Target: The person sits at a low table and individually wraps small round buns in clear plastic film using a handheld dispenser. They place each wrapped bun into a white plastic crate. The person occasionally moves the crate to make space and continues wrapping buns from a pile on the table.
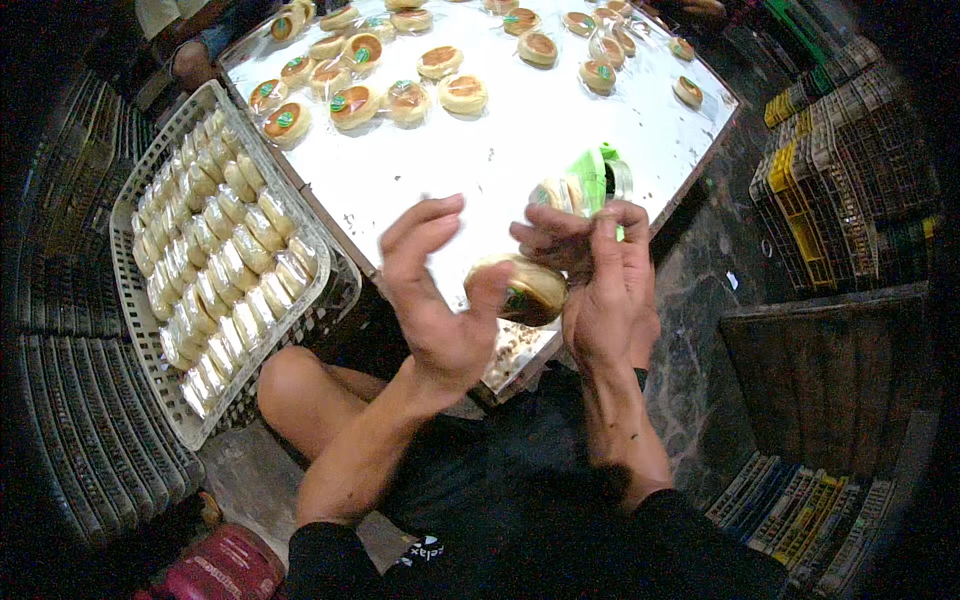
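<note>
My left hand (pixel 430 290) is raised at the front of the white table, fingers curved and apart, its thumb over the side of a wrapped golden bun (pixel 535 292) with a green label. My right hand (pixel 607 285) is beside that bun, thumb and forefinger pinched on a small green piece (pixel 620 232); its other fingers reach left above the bun. Just behind them stands a green dispenser (pixel 592 175) with a silvery round part, next to some pale wrapped round items (pixel 555 193), partly hidden by my fingers.
Several wrapped buns (pixel 355 102) lie across the table's (pixel 420 160) far side. A white crate (pixel 130 280) of bagged buns stands at left, beside stacked dark crates (pixel 100 420). More crates (pixel 820 170) and a wooden board (pixel 820 380) are at right. Another person's leg (pixel 192 65) shows upper left.
</note>
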`<state>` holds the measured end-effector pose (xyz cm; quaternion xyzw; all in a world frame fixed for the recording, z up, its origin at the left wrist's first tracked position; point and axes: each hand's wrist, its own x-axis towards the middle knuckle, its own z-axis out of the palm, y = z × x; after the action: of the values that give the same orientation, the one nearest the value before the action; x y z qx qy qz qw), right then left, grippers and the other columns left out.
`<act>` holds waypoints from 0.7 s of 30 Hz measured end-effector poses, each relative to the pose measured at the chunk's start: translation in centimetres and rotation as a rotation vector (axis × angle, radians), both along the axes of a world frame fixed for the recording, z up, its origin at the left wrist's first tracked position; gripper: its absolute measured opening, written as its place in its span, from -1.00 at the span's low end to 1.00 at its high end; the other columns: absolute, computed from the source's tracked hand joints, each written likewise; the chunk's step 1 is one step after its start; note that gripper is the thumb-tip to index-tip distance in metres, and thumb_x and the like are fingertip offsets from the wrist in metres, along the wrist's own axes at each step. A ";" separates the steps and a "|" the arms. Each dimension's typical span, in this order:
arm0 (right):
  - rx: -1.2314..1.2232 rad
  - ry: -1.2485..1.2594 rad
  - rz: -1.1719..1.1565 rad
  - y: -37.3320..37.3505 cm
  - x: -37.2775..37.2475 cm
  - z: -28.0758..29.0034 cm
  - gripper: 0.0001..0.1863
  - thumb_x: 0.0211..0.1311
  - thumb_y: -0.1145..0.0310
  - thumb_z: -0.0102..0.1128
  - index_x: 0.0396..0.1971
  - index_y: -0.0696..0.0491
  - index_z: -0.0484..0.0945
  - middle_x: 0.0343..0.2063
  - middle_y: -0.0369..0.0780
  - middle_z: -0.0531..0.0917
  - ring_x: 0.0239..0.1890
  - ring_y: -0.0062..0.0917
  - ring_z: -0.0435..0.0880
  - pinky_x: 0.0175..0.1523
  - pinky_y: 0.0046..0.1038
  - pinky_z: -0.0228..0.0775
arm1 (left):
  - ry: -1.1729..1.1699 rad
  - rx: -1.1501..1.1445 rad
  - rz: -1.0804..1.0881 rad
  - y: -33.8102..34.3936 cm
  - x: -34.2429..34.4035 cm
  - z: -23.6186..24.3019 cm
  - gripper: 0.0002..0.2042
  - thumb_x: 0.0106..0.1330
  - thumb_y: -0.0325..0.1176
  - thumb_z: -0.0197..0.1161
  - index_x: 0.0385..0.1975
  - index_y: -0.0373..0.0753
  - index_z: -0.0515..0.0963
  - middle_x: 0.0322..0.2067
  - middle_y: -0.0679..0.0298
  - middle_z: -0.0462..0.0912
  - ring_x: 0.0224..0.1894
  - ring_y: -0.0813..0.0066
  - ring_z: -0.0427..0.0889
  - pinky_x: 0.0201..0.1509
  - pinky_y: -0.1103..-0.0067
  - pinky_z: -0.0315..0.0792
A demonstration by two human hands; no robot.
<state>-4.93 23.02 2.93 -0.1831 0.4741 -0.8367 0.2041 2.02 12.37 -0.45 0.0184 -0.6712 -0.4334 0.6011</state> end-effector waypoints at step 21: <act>0.534 1.072 -0.229 -2.2 -1.5 -1.6 -0.71 -0.02 0.57 0.31 -0.24 0.06 0.54 -0.50 -0.22 0.55 -0.45 -0.35 0.53 -0.18 -0.33 0.29 | -0.441 0.804 -0.571 -3.3 0.0 1.3 -0.66 0.30 -0.53 0.19 0.06 -0.32 0.35 -0.32 0.24 0.57 -0.27 0.65 0.53 -0.15 0.73 0.44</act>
<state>-6.39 20.79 1.38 -0.4693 0.7209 -0.4967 -0.1155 1.98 9.04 0.84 0.1544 -0.5409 -0.7882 0.2496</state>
